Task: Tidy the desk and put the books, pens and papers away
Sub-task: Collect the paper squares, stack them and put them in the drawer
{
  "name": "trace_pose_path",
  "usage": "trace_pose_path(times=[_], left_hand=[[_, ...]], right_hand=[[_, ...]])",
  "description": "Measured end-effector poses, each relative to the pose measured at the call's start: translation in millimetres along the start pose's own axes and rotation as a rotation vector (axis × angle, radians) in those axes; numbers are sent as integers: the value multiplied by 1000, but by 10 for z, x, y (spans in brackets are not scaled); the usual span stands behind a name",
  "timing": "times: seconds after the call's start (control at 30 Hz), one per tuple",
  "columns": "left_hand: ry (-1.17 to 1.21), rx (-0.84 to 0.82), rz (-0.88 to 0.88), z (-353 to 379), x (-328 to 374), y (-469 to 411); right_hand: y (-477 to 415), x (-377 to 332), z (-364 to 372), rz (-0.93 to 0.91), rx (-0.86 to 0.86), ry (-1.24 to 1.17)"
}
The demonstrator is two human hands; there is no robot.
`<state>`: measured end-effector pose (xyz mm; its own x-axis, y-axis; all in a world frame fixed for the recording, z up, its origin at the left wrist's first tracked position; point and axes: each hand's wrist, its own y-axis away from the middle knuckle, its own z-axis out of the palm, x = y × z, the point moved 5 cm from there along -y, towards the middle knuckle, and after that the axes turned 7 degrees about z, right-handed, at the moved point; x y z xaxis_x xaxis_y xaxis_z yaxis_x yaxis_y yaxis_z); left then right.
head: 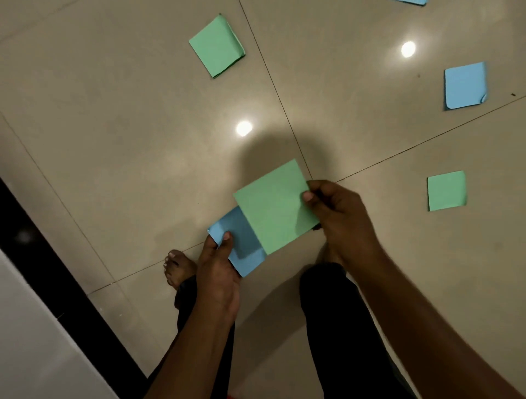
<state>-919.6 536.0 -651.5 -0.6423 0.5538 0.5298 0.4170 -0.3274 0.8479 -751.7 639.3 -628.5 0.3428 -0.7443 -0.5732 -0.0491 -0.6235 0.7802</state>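
In the head view, the left hand (pixel 216 265) is pinching a blue paper (pixel 239 239) by its left corner, thumb on top. The right hand (pixel 338 216) is pinching a green paper (pixel 273 208) at its right edge, holding it overlapping the blue one above the tiled floor (pixel 113 114). Lying on that floor, well apart, are a folded green sheet (pixel 217 45) ahead, a curled-corner blue sheet (pixel 465 85) and a smaller green square (pixel 446 190) to the right.

Six papers all up. Three green: far green paper (pixel 217 45), right green paper (pixel 447 190), near green paper (pixel 274 206). Three blue: right blue paper (pixel 465 85), near blue paper (pixel 242 245), far-edge blue paper (pixel 412 1).
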Motion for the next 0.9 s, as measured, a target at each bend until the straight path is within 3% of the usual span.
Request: trace_pose_path(times=[0.13, 0.37, 0.47, 0.57, 0.67, 0.77, 0.9], left_hand=[[55, -77, -85, 90, -15, 58], [-211, 8, 9, -118, -51, -32], [-240, 18, 38, -132, -35, -39], [-271, 50, 79, -139, 3, -39], [-253, 59, 100, -172, -4, -72], [-228, 70, 105, -202, -45, -113], [-242, 43, 101, -169, -61, -137]], right_hand=[[103, 192, 305, -49, 24, 421], [163, 389, 579, -211, -92, 608], [60, 478, 524, -245, -169, 543], [-353, 725, 256, -184, 26, 400], [-884, 1173, 10, -110, 200, 820], [-1175, 1515, -48, -76, 96, 1335], [-1290, 1560, 103, -165, 56, 1531]])
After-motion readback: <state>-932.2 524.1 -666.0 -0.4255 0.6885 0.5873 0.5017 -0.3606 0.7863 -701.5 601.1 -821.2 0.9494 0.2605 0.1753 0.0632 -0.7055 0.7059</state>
